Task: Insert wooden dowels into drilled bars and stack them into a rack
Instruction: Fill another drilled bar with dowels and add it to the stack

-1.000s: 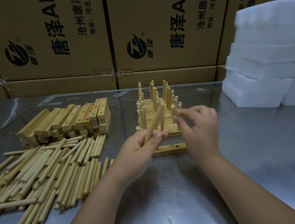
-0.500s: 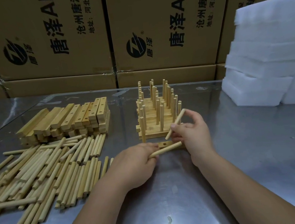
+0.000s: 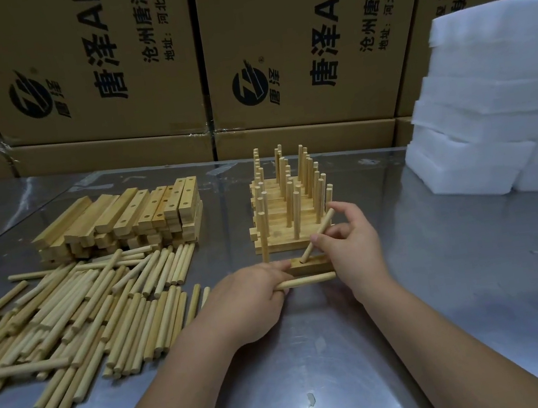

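While the right hand [image 3: 352, 244] pinches a tilted dowel [image 3: 320, 233] between thumb and curled fingers, the head view shows its lower end at a hole in the drilled bar [image 3: 317, 262]. The bar lies on the metal table [image 3: 444, 283], just before the rack [image 3: 283, 215]. The left hand [image 3: 246, 297], fingers curled, grips a second dowel [image 3: 309, 280] held level along the bar's near edge. Loose dowels [image 3: 85, 305] and stacked bars [image 3: 131, 216] lie left.

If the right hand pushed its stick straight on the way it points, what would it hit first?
Probably the drilled bar: the right hand aims its dowel down at the bar's hole.
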